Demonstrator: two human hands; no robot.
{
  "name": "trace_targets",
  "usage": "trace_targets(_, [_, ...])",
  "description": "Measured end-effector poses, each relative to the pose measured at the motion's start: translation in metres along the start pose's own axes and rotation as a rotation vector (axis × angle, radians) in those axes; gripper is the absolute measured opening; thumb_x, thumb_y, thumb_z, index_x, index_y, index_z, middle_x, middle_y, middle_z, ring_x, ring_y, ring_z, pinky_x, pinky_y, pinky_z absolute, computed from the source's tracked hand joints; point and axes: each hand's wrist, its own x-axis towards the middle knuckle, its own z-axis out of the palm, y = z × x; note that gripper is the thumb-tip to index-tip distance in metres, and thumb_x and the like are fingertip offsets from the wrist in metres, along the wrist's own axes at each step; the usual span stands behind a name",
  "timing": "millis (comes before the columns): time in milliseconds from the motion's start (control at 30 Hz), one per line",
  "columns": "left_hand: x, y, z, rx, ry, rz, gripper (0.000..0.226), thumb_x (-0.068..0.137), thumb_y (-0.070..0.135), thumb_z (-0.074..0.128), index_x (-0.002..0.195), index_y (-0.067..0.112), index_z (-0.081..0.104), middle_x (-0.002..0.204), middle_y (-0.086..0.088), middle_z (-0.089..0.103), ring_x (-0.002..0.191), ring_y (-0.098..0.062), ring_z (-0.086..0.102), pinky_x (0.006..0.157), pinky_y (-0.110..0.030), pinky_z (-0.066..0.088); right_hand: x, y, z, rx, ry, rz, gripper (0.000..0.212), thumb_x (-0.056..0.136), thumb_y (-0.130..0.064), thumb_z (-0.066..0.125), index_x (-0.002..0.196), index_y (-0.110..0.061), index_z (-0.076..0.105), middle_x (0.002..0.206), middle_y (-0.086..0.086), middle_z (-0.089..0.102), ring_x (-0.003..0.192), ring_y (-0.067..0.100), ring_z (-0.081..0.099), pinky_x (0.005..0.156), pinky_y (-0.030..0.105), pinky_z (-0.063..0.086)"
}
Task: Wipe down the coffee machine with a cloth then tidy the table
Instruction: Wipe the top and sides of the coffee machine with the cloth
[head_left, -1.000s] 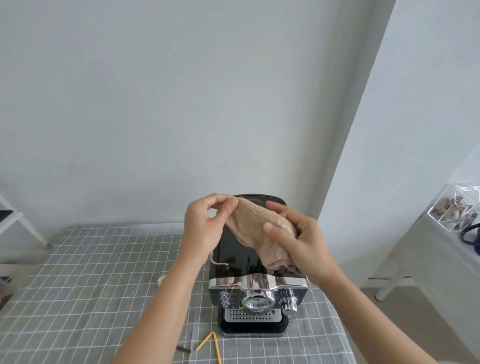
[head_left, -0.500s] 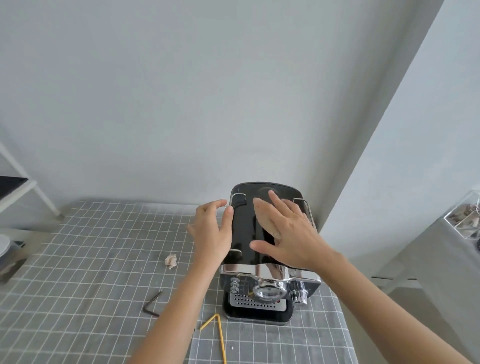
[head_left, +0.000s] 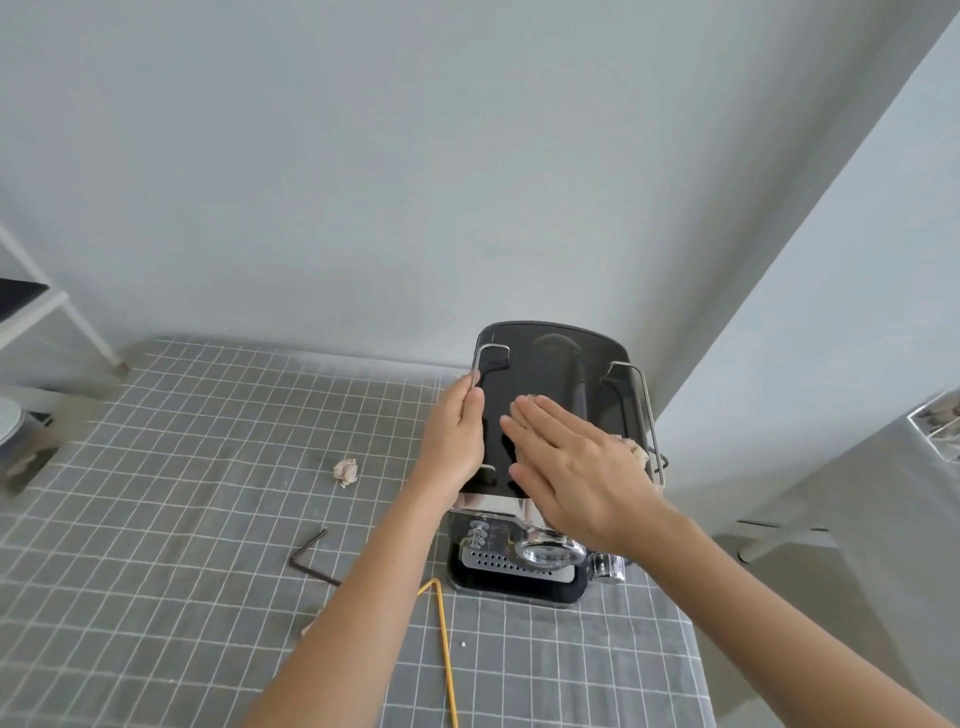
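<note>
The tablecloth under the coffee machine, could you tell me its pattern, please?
The tablecloth is grey with a white grid; the head view shows it.

A coffee machine (head_left: 550, 415) stands at the bench's (head_left: 156, 597) right rear, near the wall. Left of it lie a crumpled scrap (head_left: 346, 471) and, nearer, a hex key (head_left: 311, 557); a bent straw (head_left: 444, 639) lies before it.

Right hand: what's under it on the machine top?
A tan cloth, peeking out past the right hand, pressed flat on the coffee machine top. Most of the cloth is covered.
</note>
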Motion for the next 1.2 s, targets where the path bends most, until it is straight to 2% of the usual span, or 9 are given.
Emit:
trace_targets(233, [0.001,0.001,-0.001,0.017,-0.008,0.001,0.041,0.103,0.024,0.032,0.142,0.016,0.043,0.148,0.006,0.042,0.135,-0.003,0.035,0.106,-0.016,0.022,-0.032,0.0,0.003,0.039,-0.063,-0.211,0.068,0.094,-0.058,0.051,0.138,-0.006,0.054,0.141,0.008,0.056,0.137,0.023,0.047,0.115,0.035,0.037])
trace_targets(400, [0.002,0.002,-0.002,0.015,-0.028,0.001,0.041,0.103,0.02,0.033,0.143,0.014,0.041,0.15,0.004,0.04,0.138,-0.006,0.033,0.108,-0.016,0.021,-0.058,0.015,0.0,0.254,0.06,-0.284,0.043,0.093,-0.017,0.069,0.133,-0.006,0.059,0.142,0.005,0.056,0.137,0.018,0.048,0.112,0.035,0.042])
trace_targets(467, [0.003,0.003,-0.003,-0.004,-0.041,-0.012,0.042,0.103,0.02,0.034,0.144,0.013,0.04,0.15,0.004,0.039,0.138,-0.005,0.032,0.106,-0.014,0.02,-0.07,0.025,-0.006,0.498,0.052,-0.17,0.041,0.089,-0.014,0.071,0.129,-0.007,0.063,0.135,0.002,0.062,0.128,0.014,0.057,0.106,0.033,0.048])
trace_targets(533, [0.003,0.002,-0.004,-0.039,-0.063,-0.032,0.042,0.103,0.021,0.034,0.144,0.015,0.04,0.151,0.006,0.038,0.138,-0.004,0.031,0.106,-0.014,0.02,-0.078,0.033,-0.02,0.751,0.088,0.12,0.034,0.091,-0.024,0.067,0.125,-0.023,0.066,0.124,-0.004,0.07,0.098,0.0,0.07,0.084,0.019,0.057])
trace_targets(600, [0.002,0.002,-0.005,-0.091,-0.099,-0.062,0.043,0.103,0.022,0.035,0.145,0.016,0.038,0.152,0.007,0.036,0.139,-0.003,0.029,0.109,-0.016,0.02,-0.075,0.025,-0.026,0.752,0.23,0.239,0.029,0.094,-0.033,0.064,0.123,-0.035,0.065,0.117,-0.009,0.072,0.08,-0.004,0.071,0.072,0.011,0.055])
trace_targets(700, [0.001,0.002,-0.008,-0.158,-0.134,-0.088,0.043,0.102,0.024,0.037,0.145,0.018,0.038,0.153,0.009,0.034,0.139,-0.002,0.029,0.116,-0.024,0.021,-0.053,-0.01,-0.004,0.435,0.283,-0.039,0.032,0.097,-0.015,0.061,0.127,-0.007,0.065,0.129,0.004,0.066,0.124,0.017,0.06,0.108,0.033,0.045])
trace_targets(833, [0.0,0.003,-0.01,-0.157,-0.138,-0.097,0.043,0.102,0.024,0.037,0.145,0.02,0.038,0.152,0.011,0.034,0.131,0.006,0.03,0.111,-0.019,0.022,-0.041,-0.035,0.018,-0.003,0.135,-0.238,0.034,0.095,-0.012,0.064,0.129,-0.008,0.063,0.136,0.008,0.062,0.132,0.029,0.053,0.111,0.043,0.042])
trace_targets(1000, [0.002,0.002,-0.008,-0.057,-0.127,-0.045,0.043,0.103,0.021,0.036,0.146,0.016,0.037,0.153,0.006,0.034,0.139,-0.002,0.028,0.107,-0.016,0.02,-0.062,-0.012,0.005,0.099,0.095,-0.274,0.033,0.104,-0.018,0.049,0.133,-0.011,0.061,0.143,0.005,0.055,0.137,0.024,0.047,0.112,0.042,0.042])
trace_targets(1200, [0.001,-0.001,-0.006,0.049,-0.061,0.015,0.043,0.103,0.021,0.034,0.145,0.016,0.038,0.151,0.005,0.037,0.139,-0.006,0.03,0.107,-0.017,0.019,-0.069,0.015,-0.034,0.421,-0.01,-0.064,0.037,0.094,-0.007,0.063,0.13,-0.014,0.063,0.132,-0.007,0.065,0.126,0.014,0.058,0.105,0.028,0.048])
